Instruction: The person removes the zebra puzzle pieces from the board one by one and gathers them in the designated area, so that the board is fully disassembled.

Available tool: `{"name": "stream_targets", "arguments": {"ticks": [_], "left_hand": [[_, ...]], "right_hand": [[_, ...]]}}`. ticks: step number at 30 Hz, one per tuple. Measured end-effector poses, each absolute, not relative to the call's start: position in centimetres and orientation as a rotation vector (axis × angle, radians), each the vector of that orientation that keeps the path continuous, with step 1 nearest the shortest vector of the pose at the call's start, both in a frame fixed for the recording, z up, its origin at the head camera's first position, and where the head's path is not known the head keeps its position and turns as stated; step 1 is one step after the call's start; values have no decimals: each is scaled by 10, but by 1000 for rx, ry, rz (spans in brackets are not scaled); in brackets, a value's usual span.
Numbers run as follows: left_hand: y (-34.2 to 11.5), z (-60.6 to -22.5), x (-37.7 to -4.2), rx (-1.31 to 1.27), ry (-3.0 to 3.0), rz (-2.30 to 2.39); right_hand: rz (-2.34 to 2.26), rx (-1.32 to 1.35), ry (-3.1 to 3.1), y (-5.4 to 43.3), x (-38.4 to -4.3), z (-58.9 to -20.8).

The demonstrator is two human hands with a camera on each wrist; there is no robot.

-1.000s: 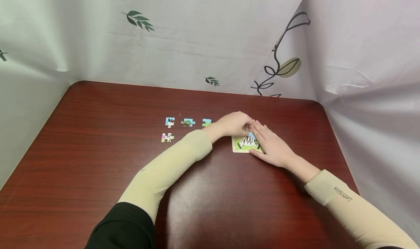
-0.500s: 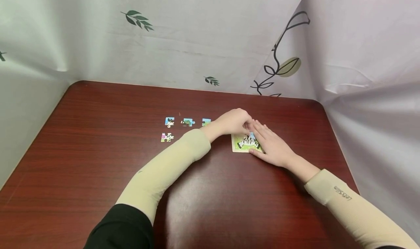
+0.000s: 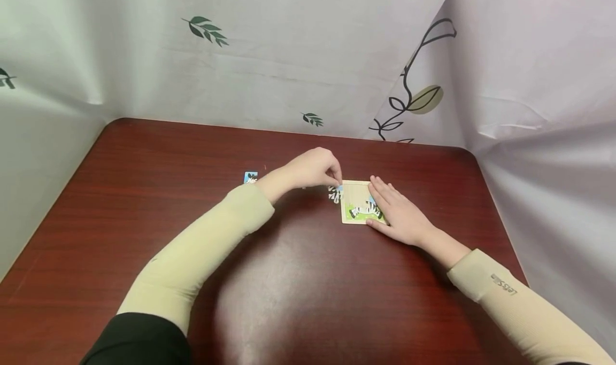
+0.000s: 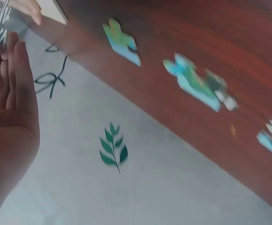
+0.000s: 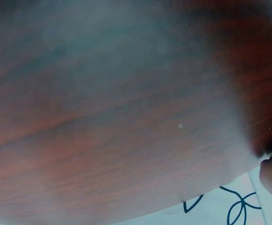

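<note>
Left hand (image 3: 313, 167) pinches striped piece (image 3: 335, 195) by left edge of tray (image 3: 355, 192); right hand (image 3: 400, 213), fingers straight, on tray's right side.

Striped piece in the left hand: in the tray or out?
Out: the left hand pinches the striped piece just left of the tray.

Pale leaf-printed cloth (image 3: 264, 65) hangs behind a reddish-brown table (image 3: 317, 269).

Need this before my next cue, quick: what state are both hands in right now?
Left hand: closed, pinching a zebra-striped puzzle piece.
Right hand: open, resting over the right side of the puzzle tray.
</note>
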State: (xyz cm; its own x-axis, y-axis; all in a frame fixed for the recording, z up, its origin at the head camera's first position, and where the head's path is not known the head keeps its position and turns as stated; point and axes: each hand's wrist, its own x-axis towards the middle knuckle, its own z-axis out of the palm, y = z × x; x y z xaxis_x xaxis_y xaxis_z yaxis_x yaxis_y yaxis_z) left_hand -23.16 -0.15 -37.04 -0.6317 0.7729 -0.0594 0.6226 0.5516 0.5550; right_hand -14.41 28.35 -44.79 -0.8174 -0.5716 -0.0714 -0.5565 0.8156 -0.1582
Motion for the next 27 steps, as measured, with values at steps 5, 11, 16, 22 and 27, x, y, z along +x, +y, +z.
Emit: {"name": "stream_targets", "arguments": {"ticks": [5, 11, 16, 22, 27], "left_hand": [[-28, -366, -232, 1097, 2440, 727], [-60, -376, -234, 1073, 2438, 694], [-85, -383, -234, 1004, 2437, 702], [-106, -390, -232, 934, 2431, 710], [-113, -396, -231, 911, 2432, 728]], "right_hand": [[-215, -896, 2884, 285, -143, -448], [-214, -905, 2886, 286, -143, -447], [-215, -913, 2888, 287, -144, -447], [-216, -926, 2891, 287, -145, -448], [-221, -917, 2884, 286, -145, -448]]}}
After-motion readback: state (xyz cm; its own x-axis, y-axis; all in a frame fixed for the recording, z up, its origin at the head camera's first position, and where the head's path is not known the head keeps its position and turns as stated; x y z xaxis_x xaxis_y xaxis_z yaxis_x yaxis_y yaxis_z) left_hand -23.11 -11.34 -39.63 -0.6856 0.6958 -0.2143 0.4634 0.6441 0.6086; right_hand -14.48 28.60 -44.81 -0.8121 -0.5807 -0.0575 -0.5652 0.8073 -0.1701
